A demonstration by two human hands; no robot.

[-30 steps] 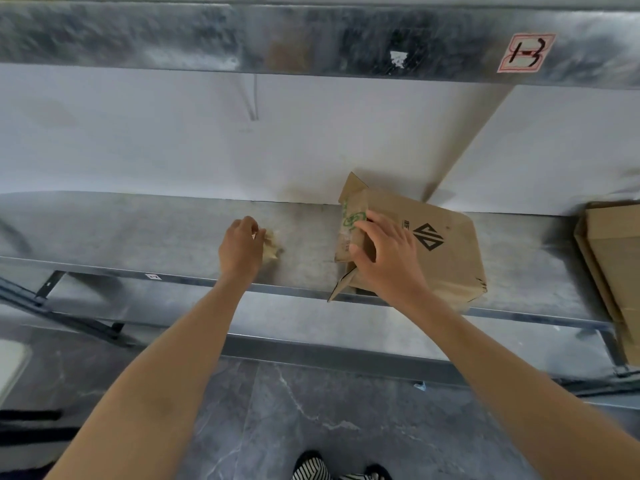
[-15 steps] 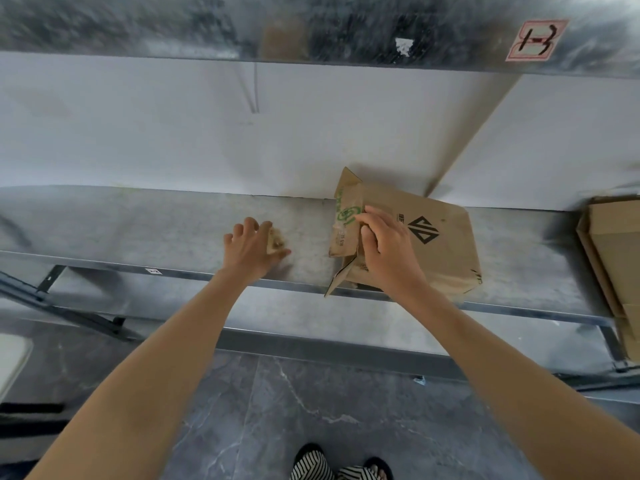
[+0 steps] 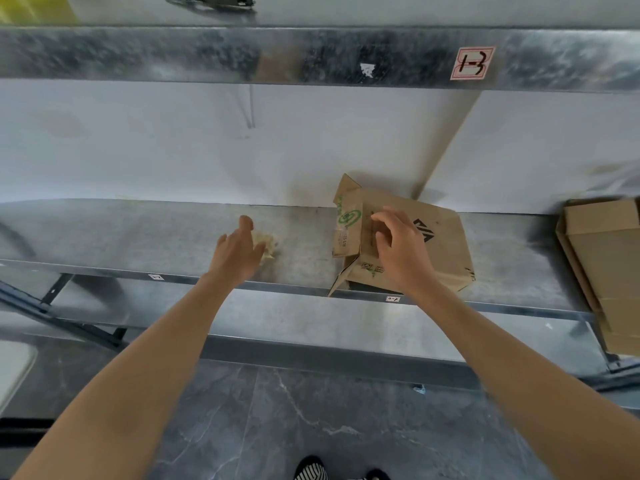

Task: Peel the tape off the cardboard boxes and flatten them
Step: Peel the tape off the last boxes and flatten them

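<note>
The cardboard box (image 3: 446,258) lies on its side at the front edge of the metal shelf (image 3: 138,233), right of the middle, with one open flap hanging over that edge. The right hand (image 3: 398,251) is over its top, fingers loosely curled and gripping nothing. The left hand (image 3: 239,254) is spread and relaxed against a crumpled tape wad (image 3: 268,245) mid-shelf. More cardboard (image 3: 606,258) sits at the shelf's right end
</note>
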